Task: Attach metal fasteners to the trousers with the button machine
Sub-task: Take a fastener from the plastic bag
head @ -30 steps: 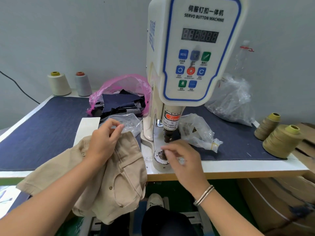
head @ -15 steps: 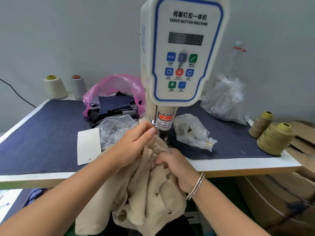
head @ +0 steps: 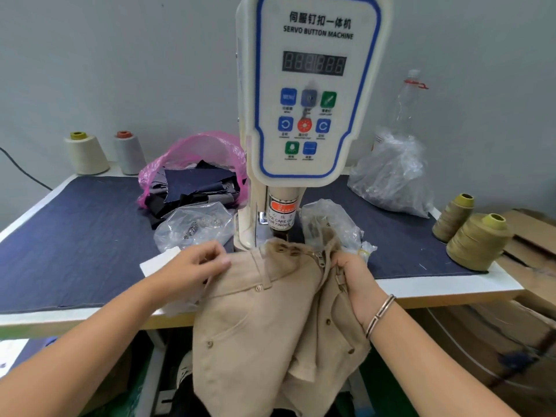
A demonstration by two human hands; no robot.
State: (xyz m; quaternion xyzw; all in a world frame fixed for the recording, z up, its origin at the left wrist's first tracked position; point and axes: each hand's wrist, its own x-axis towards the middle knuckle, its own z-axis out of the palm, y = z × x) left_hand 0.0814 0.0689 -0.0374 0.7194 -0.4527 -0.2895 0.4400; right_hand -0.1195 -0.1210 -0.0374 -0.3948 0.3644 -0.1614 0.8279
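Waistband under the button machine point(head: 307, 94), not yet pressed.
Left hand point(head: 195, 266) pinches the trousers point(head: 264, 320); right hand point(head: 355, 275) fingers grip the fly.

The white servo button machine point(head: 307, 94) stands at the middle of the denim-covered surface point(head: 75, 236), with the beige cotton trousers point(head: 270, 320) draped over the front edge directly below its head. Two pale thread cones point(head: 87, 153) stand at the rear left, a pink plastic bag of fabric scraps point(head: 192, 167) lies left of the machine, and two olive thread cones point(head: 475, 239) stand at the right edge.

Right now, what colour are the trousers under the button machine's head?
Beige, a plain tan with no pattern, on the trousers; the head view, the only one, shows it clearly.
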